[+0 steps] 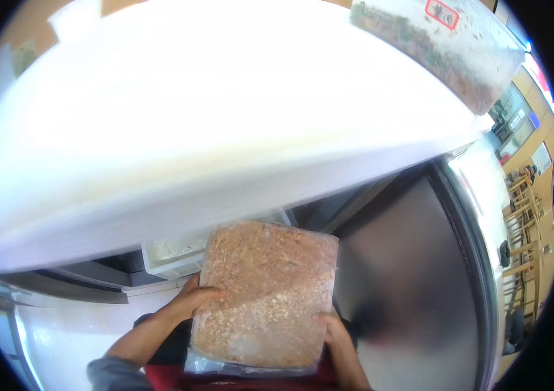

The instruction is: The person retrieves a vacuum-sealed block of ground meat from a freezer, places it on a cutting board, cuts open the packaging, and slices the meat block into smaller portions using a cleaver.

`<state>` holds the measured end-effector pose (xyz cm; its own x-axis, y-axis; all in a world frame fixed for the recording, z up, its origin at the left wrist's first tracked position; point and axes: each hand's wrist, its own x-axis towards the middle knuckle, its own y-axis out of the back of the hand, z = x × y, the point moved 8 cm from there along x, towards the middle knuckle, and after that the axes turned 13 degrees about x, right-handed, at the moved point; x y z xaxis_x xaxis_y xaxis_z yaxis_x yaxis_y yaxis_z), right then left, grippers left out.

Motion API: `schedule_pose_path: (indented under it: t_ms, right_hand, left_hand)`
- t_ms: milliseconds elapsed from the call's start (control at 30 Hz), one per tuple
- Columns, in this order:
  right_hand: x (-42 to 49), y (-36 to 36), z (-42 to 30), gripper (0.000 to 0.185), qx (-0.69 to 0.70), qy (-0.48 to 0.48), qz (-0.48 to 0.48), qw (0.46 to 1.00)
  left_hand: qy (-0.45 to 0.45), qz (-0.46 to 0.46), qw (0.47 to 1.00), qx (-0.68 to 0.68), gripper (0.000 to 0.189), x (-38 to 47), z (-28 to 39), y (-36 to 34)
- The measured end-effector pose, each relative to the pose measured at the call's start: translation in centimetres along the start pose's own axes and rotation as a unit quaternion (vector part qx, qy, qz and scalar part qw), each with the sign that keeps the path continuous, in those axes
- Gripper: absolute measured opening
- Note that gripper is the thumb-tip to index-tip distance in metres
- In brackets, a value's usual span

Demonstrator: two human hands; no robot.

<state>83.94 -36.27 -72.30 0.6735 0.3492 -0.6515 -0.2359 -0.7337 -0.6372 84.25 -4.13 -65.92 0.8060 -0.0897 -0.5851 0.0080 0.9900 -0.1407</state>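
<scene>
A large, flat, brown slab in clear plastic wrap is held between both hands low in the view. My left hand grips its left edge, with the thumb lying on the upper face. On the right edge, my right hand holds it lower down, thumb also on top. Loose plastic folds out along the slab's near edge. The fingers beneath the slab are hidden. Just beyond the slab, a white plastic crate with pale contents sits partly under the counter edge.
A bright white counter spans the upper view, with a clear-sided block or container at its far right. Below it, a dark-framed cabinet door stands open on the right. Wooden chairs and a seated person are farther right.
</scene>
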Motion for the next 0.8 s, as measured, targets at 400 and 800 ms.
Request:
schedule_pose_path:
  t_ms: [400, 800]
  right_hand:
    - [-18.6, -9.5, -4.3, 0.076, -0.065, -0.038, 0.109, 0.991]
    - [-34.3, -25.5, -7.5, 0.069, -0.086, -0.024, 0.059, 0.994]
  left_hand:
    - [0.054, 0.031, 0.998, 0.005, 0.066, -15.3, 10.3, -3.0]
    - [0.077, 0.043, 0.996, 0.012, 0.066, -34.0, 22.7, -3.4]
